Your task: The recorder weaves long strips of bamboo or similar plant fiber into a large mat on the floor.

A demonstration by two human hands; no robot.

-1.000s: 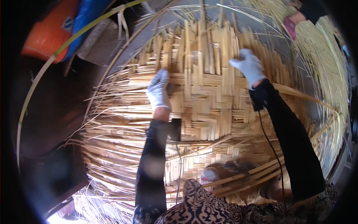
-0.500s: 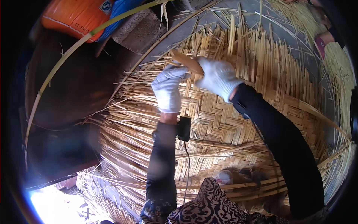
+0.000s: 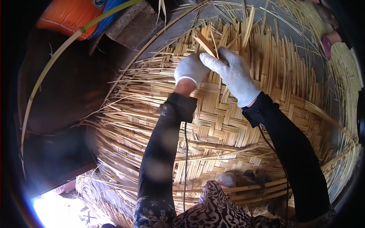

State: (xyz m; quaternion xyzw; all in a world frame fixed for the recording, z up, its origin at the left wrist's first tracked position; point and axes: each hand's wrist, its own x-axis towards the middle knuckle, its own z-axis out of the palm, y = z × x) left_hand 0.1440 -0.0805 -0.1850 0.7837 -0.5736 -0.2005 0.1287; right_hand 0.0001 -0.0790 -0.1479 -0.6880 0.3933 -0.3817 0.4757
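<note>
A large mat (image 3: 224, 121) woven from split reed strips spreads before me, its unwoven strip ends fanning out at the far and left sides. My right hand (image 3: 232, 72), in a white knit glove, is closed on a flat reed strip (image 3: 205, 44) that sticks up toward the far left from between thumb and fingers. Right beside it, my gloved left hand (image 3: 191, 70) is curled over the mat, its knuckles turned up. Its fingertips are hidden, so what they grip cannot be made out. Some thin slivers stand near the strip.
A long curved reed (image 3: 49, 64) arches across the left. Beyond it are an orange sack (image 3: 66, 19), a blue bag and a concrete block (image 3: 133, 28). Loose straw (image 3: 344, 79) lies along the right edge, near another person's foot (image 3: 330, 41). Cables hang from both my cuffs.
My left hand has moved right and turned knuckles-up, close against the right one. The strip has swung from nearly crosswise to pointing away from me. The view has shifted slightly.
</note>
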